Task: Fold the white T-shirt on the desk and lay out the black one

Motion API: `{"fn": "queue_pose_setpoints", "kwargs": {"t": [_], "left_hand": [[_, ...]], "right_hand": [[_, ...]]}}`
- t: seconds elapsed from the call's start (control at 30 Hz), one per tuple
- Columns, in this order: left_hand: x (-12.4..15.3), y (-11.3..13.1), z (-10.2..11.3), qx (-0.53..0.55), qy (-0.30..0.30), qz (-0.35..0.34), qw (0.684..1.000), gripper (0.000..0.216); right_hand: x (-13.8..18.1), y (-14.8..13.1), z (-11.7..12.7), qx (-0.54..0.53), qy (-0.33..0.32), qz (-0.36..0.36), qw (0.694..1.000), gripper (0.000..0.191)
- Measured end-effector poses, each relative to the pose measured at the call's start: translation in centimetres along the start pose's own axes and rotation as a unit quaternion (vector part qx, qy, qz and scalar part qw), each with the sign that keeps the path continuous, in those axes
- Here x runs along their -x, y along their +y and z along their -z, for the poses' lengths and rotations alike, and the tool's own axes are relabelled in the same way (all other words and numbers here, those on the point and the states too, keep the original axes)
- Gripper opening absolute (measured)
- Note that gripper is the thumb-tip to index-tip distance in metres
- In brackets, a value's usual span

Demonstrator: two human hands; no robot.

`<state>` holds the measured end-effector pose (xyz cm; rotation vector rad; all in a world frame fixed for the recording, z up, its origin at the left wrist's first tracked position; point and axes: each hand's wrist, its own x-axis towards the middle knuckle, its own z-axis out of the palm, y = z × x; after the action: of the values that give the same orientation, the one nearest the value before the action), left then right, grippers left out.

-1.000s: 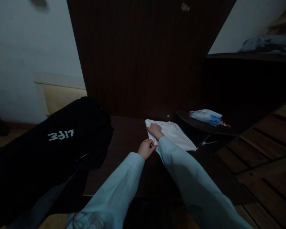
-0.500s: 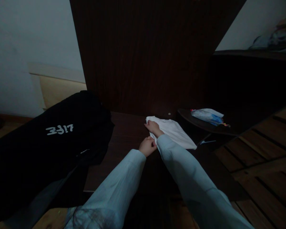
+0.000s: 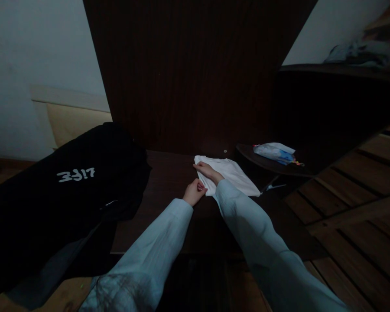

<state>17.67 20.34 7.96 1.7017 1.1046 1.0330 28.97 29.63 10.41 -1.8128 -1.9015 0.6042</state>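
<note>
A folded white cloth (image 3: pixel 235 175) lies on a dark wooden surface (image 3: pixel 169 195) in front of a dark panel. My right hand (image 3: pixel 207 170) rests flat on the cloth's left edge with its fingers stretched out. My left hand (image 3: pixel 194 192) is curled at the cloth's near left corner and pinches its edge. Both arms wear pale blue sleeves.
A black garment (image 3: pixel 68 190) with white lettering lies draped over the left end of the surface. A dark rounded shelf (image 3: pixel 263 162) at the right carries a blue and white plastic packet (image 3: pixel 274 152). Wooden slats (image 3: pixel 354 203) run along the right. Clothes lie on a high ledge (image 3: pixel 354 54).
My hands have stayed on the cloth's left edge; the right hand has flattened along it. The camera has shifted slightly, so everything sits a little higher and further left.
</note>
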Motion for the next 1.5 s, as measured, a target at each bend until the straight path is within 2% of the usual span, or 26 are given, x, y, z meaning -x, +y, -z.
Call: {"fn": "queue_pose_setpoints", "kwargs": {"t": [0.3,0.4,0.47,0.6,0.73,0.87,0.97,1.1,1.17,1.23,1.33,1.43,1.5], "left_hand": [[0.4,0.2,0.0,-0.031,-0.034,-0.042,0.998,0.018],[0.4,0.3,0.0,-0.051,-0.024,-0.071,0.996,0.015],[0.4,0.1,0.0,-0.079,-0.018,-0.085,0.993,0.021],[0.3,-0.4,0.1,-0.139,-0.009,-0.093,0.986,0.031],[0.1,-0.6,0.7,-0.208,0.015,-0.074,0.975,0.023],[0.1,-0.4,1.0,-0.251,-0.016,-0.066,0.966,0.016],[0.1,-0.2,1.0,-0.269,-0.030,-0.071,0.960,0.015],[0.1,-0.2,0.9,-0.278,-0.028,-0.077,0.957,0.014],[0.1,-0.4,0.9,-0.275,-0.028,-0.085,0.957,0.014],[0.0,-0.5,0.9,-0.274,-0.027,-0.092,0.957,0.014],[-0.1,-0.7,0.9,-0.279,-0.023,-0.095,0.955,0.013],[-0.1,-0.7,0.9,-0.283,-0.012,-0.094,0.954,0.009],[-0.1,-0.6,0.9,-0.279,-0.007,-0.094,0.956,0.007]], "right_hand": [[-1.6,1.5,-0.8,-0.101,0.011,0.007,0.995,0.020],[-1.4,1.7,-1.0,-0.110,0.023,0.010,0.994,0.020],[-1.1,1.7,-1.1,-0.107,0.036,0.015,0.994,0.018],[0.2,1.2,-1.2,-0.075,0.088,0.017,0.993,0.014],[1.5,0.7,-1.2,-0.036,0.144,0.004,0.989,0.017],[2.7,0.2,-1.0,0.057,0.184,-0.053,0.980,0.023],[3.7,-0.1,-0.3,0.129,0.145,-0.071,0.978,0.025],[5.6,-0.1,1.0,0.092,0.068,-0.040,0.993,0.032],[6.8,0.1,1.1,0.069,0.054,-0.020,0.996,0.033],[8.1,0.4,0.9,0.066,0.068,0.020,0.995,0.030],[9.6,0.6,0.3,0.104,0.123,0.067,0.985,0.026],[10.5,0.3,0.2,0.166,0.163,0.047,0.971,0.022],[10.7,0.1,0.4,0.192,0.151,0.015,0.970,0.019]]}}
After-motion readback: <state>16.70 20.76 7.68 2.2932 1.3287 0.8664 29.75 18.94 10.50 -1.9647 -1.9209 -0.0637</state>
